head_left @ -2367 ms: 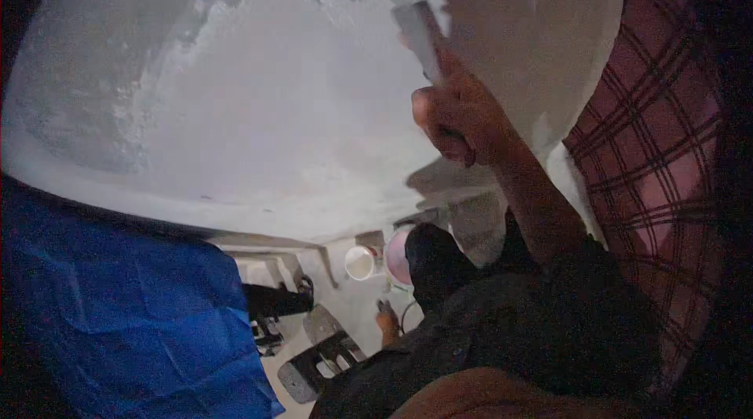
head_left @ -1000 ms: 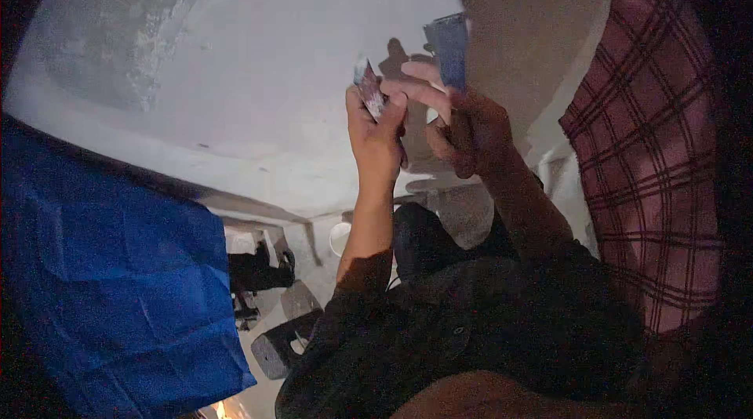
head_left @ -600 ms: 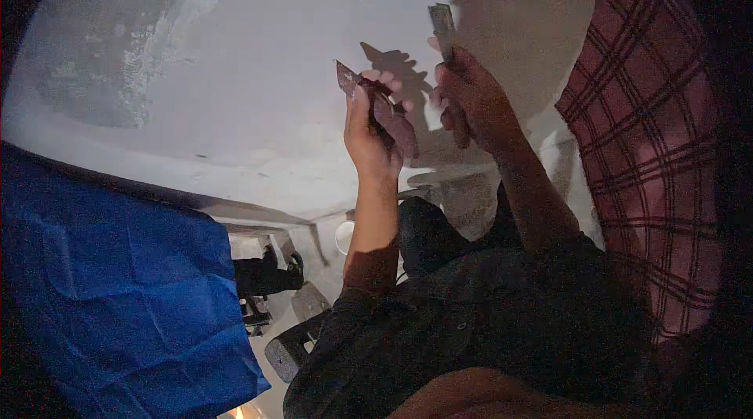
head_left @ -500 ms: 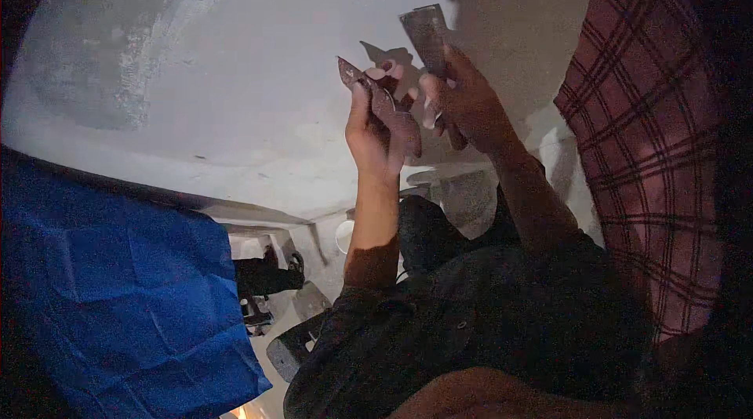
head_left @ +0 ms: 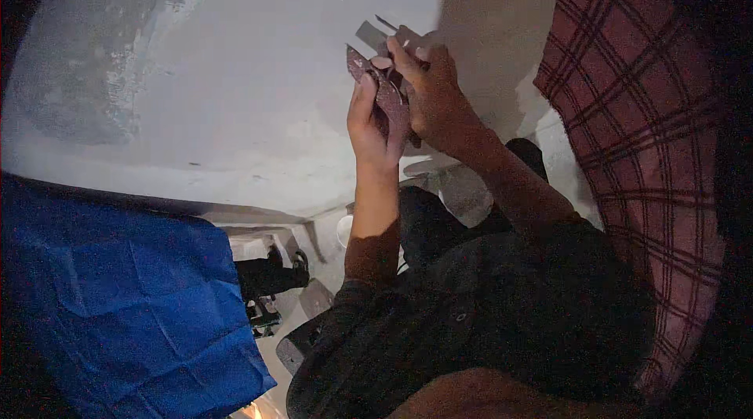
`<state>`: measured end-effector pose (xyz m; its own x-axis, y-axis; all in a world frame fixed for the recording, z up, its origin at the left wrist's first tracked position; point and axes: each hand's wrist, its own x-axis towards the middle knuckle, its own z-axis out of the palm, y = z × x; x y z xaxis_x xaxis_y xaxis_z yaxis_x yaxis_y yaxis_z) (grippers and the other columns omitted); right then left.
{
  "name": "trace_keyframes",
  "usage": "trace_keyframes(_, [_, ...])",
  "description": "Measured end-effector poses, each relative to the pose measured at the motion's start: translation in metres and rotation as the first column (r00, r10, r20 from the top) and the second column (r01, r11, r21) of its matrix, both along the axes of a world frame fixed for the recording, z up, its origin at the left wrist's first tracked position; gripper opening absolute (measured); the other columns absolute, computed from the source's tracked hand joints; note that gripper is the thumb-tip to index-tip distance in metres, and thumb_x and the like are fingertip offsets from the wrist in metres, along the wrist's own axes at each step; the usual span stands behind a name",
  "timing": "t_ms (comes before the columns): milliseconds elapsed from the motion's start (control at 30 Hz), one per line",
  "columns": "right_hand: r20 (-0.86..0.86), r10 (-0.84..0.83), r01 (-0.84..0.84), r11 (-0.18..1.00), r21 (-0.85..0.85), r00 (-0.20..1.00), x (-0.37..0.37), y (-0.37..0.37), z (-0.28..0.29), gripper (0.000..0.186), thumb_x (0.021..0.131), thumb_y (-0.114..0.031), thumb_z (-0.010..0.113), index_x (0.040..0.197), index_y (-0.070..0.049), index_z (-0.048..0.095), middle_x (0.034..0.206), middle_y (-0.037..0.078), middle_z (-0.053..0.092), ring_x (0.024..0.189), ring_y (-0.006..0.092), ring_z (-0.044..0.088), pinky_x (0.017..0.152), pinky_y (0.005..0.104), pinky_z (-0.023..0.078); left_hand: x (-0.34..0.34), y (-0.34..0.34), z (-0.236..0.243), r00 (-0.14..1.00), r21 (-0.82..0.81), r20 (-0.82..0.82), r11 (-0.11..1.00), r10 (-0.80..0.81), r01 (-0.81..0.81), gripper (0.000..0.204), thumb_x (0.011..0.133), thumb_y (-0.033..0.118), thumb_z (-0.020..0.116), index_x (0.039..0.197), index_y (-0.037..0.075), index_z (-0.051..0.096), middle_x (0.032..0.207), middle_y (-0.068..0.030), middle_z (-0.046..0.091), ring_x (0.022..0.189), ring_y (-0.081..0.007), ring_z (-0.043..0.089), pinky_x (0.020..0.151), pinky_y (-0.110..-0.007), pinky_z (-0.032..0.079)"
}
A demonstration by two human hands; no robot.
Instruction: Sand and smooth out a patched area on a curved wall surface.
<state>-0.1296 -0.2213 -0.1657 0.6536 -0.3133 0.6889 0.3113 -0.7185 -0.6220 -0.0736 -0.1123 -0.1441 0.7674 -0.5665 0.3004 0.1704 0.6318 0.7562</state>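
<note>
The left hand (head_left: 372, 129) is curled round a flat, pointed, reddish-brown plate (head_left: 360, 65) of undetermined material, thumb against its face, in front of a pale-grey plastered surface (head_left: 251, 66). The right hand (head_left: 431, 86), fingers bent, grips a flat, grey, straight-edged scraper blade (head_left: 372, 36) just beyond the plate; contact between the two cannot be confirmed. Both items are judged light and stiff, the blade possibly springy, and slippery if wet. Advised hold: rear of the blade, broad lower body of the plate, clear of edges.
</note>
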Motion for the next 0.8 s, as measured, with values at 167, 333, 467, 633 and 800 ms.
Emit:
trace_keyframes(167, [0.169,-0.080,0.086,0.996,-0.031,0.982,0.018,0.018,-0.006,0.067,0.088,-0.029,0.072,0.145,-0.001,0.052,0.119,0.026,0.055,0.107,0.0406,0.053,0.095,0.0511,0.040,0.004,0.009,-0.007,0.999,-0.120,-0.037,0.993,0.006,-0.010,0.045,0.106,0.030,0.053,0.140,0.000,0.050,0.139,-0.0155,0.057,0.131,-0.0297,0.054,0.114,-0.044,0.040])
trace_keyframes(333, [0.092,-0.050,0.052,0.998,-0.026,0.994,0.020,0.017,-0.006,0.067,0.087,-0.031,0.073,0.145,-0.002,0.053,0.117,0.025,0.053,0.107,0.0390,0.053,0.093,0.0502,0.041,0.003,0.009,-0.008,0.995,-0.047,0.101,0.998,-0.027,0.032,0.053,0.106,0.027,0.053,0.149,-0.002,0.042,0.147,-0.0176,0.052,0.137,-0.0337,0.048,0.119,-0.046,0.035])
trace_keyframes(467, [0.120,0.009,-0.025,0.991,0.131,0.993,0.015,0.022,-0.008,0.060,0.086,-0.030,0.073,0.138,-0.004,0.059,0.112,0.022,0.053,0.107,0.0398,0.052,0.093,0.0521,0.041,0.007,0.003,-0.002,0.988,-0.003,-0.025,0.989,0.150,-0.150,0.054,0.107,0.028,0.053,0.152,0.000,0.040,0.148,-0.0174,0.052,0.137,-0.0303,0.050,0.118,-0.043,0.036])
trace_keyframes(633, [0.078,-0.065,0.066,0.998,-0.004,0.995,0.001,0.020,-0.006,0.045,0.082,-0.027,0.074,0.121,-0.009,0.062,0.114,0.019,0.054,0.108,0.0401,0.053,0.093,0.0548,0.041,0.004,-0.003,-0.001,0.969,0.111,0.039,0.963,0.243,-0.245,0.055,0.107,0.034,0.053,0.151,0.003,0.042,0.142,-0.0155,0.059,0.110,-0.0232,0.065,0.100,-0.036,0.053])
trace_keyframes(800, [0.187,-0.006,0.003,1.000,0.019,0.982,0.002,0.002,-0.002,0.043,0.077,-0.018,0.076,0.115,-0.008,0.058,0.117,0.022,0.055,0.111,0.0426,0.053,0.091,0.0561,0.041,-0.004,-0.012,0.000,0.958,0.180,0.214,0.956,0.192,-0.232,0.063,0.106,0.039,0.052,0.156,0.003,0.035,0.145,-0.0181,0.055,0.125,-0.0297,0.059,0.108,-0.041,0.046])
